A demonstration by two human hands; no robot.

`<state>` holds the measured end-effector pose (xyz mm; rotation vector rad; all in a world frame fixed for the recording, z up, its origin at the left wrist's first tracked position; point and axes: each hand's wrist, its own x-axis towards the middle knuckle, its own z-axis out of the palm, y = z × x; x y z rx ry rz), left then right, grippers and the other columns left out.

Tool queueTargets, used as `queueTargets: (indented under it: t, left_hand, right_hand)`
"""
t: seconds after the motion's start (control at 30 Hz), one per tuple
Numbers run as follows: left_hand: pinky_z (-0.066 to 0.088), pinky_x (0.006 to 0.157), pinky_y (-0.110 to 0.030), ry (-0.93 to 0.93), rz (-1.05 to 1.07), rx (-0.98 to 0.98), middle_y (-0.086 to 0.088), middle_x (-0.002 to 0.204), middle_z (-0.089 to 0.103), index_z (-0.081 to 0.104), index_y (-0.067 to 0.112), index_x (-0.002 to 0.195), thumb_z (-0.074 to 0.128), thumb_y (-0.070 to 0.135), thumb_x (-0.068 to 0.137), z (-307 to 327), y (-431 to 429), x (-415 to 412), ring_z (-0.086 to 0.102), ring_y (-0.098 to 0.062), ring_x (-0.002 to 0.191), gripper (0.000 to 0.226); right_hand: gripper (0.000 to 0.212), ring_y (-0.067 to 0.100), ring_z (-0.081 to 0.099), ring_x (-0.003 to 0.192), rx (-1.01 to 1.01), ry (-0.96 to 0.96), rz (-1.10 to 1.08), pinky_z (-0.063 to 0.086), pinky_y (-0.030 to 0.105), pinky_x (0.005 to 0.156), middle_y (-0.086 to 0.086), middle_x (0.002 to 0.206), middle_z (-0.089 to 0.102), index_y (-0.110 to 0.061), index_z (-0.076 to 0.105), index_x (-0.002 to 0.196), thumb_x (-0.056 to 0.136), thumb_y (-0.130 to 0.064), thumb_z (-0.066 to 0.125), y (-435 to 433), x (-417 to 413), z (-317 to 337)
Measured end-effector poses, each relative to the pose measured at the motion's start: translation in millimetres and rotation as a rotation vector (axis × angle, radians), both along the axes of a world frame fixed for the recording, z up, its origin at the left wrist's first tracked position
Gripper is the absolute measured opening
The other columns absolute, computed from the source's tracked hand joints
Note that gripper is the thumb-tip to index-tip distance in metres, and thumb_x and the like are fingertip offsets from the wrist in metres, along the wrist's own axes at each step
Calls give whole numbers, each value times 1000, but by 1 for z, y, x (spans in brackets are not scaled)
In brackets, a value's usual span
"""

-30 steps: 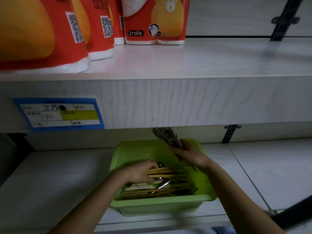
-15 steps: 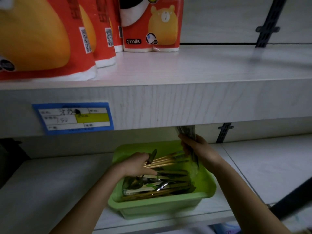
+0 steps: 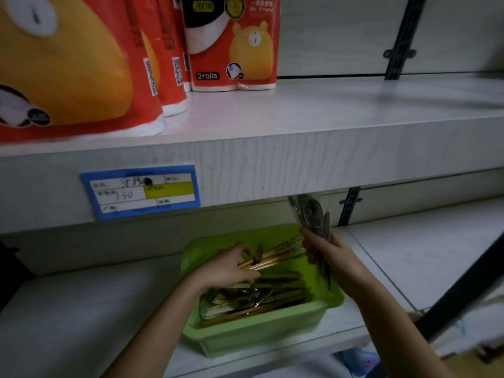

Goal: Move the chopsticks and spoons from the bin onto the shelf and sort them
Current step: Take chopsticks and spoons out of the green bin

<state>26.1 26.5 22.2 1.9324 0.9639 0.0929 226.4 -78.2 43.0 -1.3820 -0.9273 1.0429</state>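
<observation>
A green plastic bin [image 3: 261, 336] stands on the lower shelf [image 3: 81, 309], holding several wrapped chopsticks and spoons [image 3: 259, 298]. My left hand [image 3: 226, 268] is over the bin, gripping a bundle of wooden chopsticks [image 3: 275, 257] that slants up to the right, with a dark spoon against its fingers. My right hand [image 3: 324, 252] is at the bin's far right corner, closed around a bunch of wrapped metal spoons [image 3: 311, 216] whose bowls point up under the shelf above. The chopstick tips reach my right hand.
The upper shelf [image 3: 327, 126] carries red packs of paper rolls [image 3: 231, 42] at the left and back. A blue price label [image 3: 141, 190] is stuck on its front edge. Dark shelf brackets [image 3: 349, 205] run up the back wall. A dark bar [image 3: 463, 293] crosses the lower right.
My left hand has lifted the chopstick bundle out of the pile and tilted it up toward my right hand. My right hand has raised the spoons slightly.
</observation>
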Motion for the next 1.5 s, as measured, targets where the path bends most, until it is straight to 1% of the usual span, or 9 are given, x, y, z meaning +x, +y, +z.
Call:
queueTargets:
  t: [0.07,0.13,0.3,0.4,0.53,0.83,1.07,1.27,1.5]
  left_hand:
    - [40,47,-21,-49,7,-59,2,90,68,38,14,126,59,27,89,3,-3,-1,50,-4,50,44]
    - [28,36,-14,-107,15,-107,3,88,67,37,14,125,52,26,93,5,-7,-1,36,0,37,37]
    - [25,39,-19,-201,0,-132,-6,86,63,46,13,124,62,23,87,7,-10,-4,35,-3,41,41]
    - [22,37,-18,-274,27,-112,0,74,63,60,10,105,62,20,87,12,-13,-5,32,-2,38,21]
    - [18,37,-17,-351,79,-124,7,58,45,50,14,84,52,22,93,21,-15,-2,26,-2,36,12]
    - [18,33,-13,-427,37,-144,10,55,34,48,16,84,43,27,97,45,-41,24,23,-1,37,18]
    - [15,31,-11,-485,-52,-208,11,48,32,43,13,88,43,22,96,44,-107,74,21,2,33,11]
    - [20,34,-8,-500,-88,-260,10,52,32,47,10,83,45,15,95,41,-186,116,26,1,33,13]
    - [24,36,-10,-483,-111,-266,10,52,36,53,14,83,46,17,95,28,-261,180,31,1,34,14]
  right_hand:
    - [19,16,41,61,-11,3,-19,32,31,60,3,67,45,-10,52,88,89,-28,55,-4,-2,0]
    - [18,15,41,61,1,19,-34,32,30,60,3,67,45,-9,52,88,89,-27,54,-7,-6,0]
    - [15,14,39,59,37,22,-85,32,27,58,3,67,43,-9,51,87,91,-23,52,-8,-14,4]
    - [11,12,40,59,34,3,-120,34,25,57,4,71,49,-11,54,89,91,-22,53,-5,-22,7]
    - [10,12,40,59,58,13,-147,33,25,56,3,70,49,-13,53,87,91,-21,53,-3,-27,11]
    - [16,8,36,51,113,207,-222,30,22,52,-2,60,39,-14,48,78,92,-20,51,-41,-11,19]
    - [26,8,44,57,136,198,-317,40,22,58,0,67,48,-7,52,98,84,-29,53,-127,26,18]
    - [20,9,43,55,122,177,-461,38,17,50,-5,57,48,-9,53,84,84,-28,55,-211,64,9]
    - [19,9,38,53,105,183,-567,31,27,57,-2,58,42,-13,50,75,91,-23,50,-299,128,-7]
